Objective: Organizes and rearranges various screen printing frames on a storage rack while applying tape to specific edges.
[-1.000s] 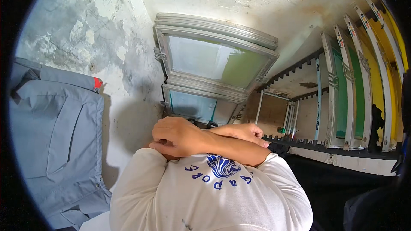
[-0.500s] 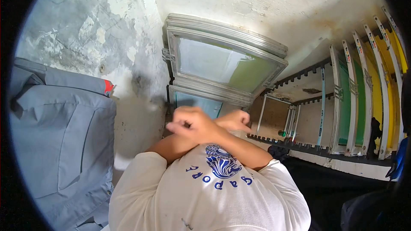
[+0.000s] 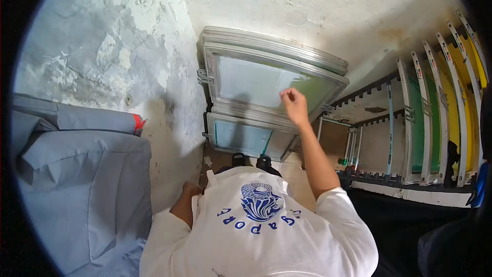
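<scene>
My right hand [image 3: 295, 106] is raised ahead of me with its fingers curled closed, and nothing shows in them. Behind it, several metal-framed screens [image 3: 251, 79] with pale and green mesh lean stacked against the wall; the hand overlaps the front one in the picture, and I cannot tell whether they touch. A lower framed screen [image 3: 241, 136] with a light blue panel stands below them near the floor. My left hand [image 3: 191, 190] is down at my left side beside the hem of my white T-shirt [image 3: 256, 246]; its fingers are hidden.
A grey cloth cover [image 3: 87, 190] with a red tab hangs over something bulky at left, by the peeling wall [image 3: 102, 46]. At right a notched dark rack [image 3: 369, 177] holds upright framed screens [image 3: 435, 118] in green and yellow. My dark shoes [image 3: 264, 162] stand on the floor.
My forearms, crossed before my chest earlier, have come apart. The right hand has risen forward toward the screens, and the left has dropped to my side. The view has shifted slightly.
</scene>
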Demonstrator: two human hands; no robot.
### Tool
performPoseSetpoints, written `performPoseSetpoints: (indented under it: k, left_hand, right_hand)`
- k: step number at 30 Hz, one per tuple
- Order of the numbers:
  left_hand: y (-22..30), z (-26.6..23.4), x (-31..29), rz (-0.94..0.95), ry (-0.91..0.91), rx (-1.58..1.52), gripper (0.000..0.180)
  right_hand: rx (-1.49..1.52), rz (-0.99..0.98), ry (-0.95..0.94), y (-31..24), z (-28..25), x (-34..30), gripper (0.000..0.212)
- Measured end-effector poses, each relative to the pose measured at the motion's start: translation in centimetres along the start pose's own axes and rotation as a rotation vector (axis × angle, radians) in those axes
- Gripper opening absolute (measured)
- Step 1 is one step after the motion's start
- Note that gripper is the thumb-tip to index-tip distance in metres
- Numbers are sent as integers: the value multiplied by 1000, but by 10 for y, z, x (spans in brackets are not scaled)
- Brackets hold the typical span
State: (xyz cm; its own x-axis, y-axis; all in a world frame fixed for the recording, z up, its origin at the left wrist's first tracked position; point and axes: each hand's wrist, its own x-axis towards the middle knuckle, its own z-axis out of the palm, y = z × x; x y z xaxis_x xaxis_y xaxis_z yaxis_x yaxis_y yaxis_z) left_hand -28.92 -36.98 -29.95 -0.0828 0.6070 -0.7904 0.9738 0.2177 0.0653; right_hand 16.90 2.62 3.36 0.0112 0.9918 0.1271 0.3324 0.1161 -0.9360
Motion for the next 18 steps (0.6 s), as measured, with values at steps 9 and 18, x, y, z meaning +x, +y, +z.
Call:
performPoseSetpoints:
  k: [9,18]
  left_hand:
    - [-13,-86,-64,-308,151,-611,61]
    - [-23,-96,-62,-366,203,-694,57]
  right_hand:
    - [-622,-88,-124,-1,45,160,48]
    - [-1159,1,-185,-24,71,154,65]
